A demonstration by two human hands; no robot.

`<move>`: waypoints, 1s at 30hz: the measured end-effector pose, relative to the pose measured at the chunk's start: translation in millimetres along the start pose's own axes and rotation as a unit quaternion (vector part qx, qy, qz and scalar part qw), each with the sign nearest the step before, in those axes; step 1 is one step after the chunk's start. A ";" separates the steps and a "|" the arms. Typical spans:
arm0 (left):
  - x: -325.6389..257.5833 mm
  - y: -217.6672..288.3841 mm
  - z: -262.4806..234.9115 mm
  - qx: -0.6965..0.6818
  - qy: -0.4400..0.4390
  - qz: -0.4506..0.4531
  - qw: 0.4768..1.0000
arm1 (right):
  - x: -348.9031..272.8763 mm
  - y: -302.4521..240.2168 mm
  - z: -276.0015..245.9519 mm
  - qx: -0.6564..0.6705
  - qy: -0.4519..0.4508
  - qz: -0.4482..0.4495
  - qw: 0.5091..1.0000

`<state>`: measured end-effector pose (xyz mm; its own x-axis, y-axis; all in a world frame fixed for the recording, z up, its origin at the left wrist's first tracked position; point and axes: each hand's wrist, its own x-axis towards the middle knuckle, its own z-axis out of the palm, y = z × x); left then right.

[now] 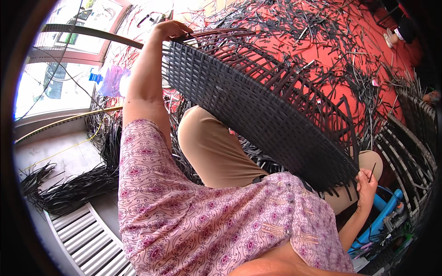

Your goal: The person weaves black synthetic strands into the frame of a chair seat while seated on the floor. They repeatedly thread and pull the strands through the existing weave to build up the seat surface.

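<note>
A long black woven wicker panel (258,103) lies slantwise across my lap, its close weave toward me and rows of bare dark strips fanning out along its far side. My left hand (173,30) is at the far left corner, fingers bent over the edge and gripping it. Down by the near right end, my right hand (366,185) is closed, with a thin dark plastic strip (373,170) sticking up from between thumb and fingers. Short strip ends hang along the panel's lower right edge, close to those fingers. My bent knees (202,138) are beneath the panel.
Loose cut strips litter the red floor (322,50). Bundled black strips (78,188) lie at left beside a white slatted rack (92,234). A clear jug with a blue cap (113,80) stands near the window. A blue tray (380,218) and curved frames (410,152) are at right.
</note>
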<state>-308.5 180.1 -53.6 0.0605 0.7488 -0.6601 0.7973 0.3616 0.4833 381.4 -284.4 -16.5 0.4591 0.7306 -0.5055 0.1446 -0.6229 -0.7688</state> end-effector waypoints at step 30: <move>-19.1 -61.4 26.0 -0.392 0.244 0.113 0.880 | -15.5 -1.6 -14.7 0.064 -0.067 -0.004 0.996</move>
<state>-343.1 129.2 -85.6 -0.2527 0.9310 -0.2636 0.1270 0.3020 0.9448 387.0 -298.8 -1.6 0.3354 0.7712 -0.5411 0.0307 -0.5830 -0.8119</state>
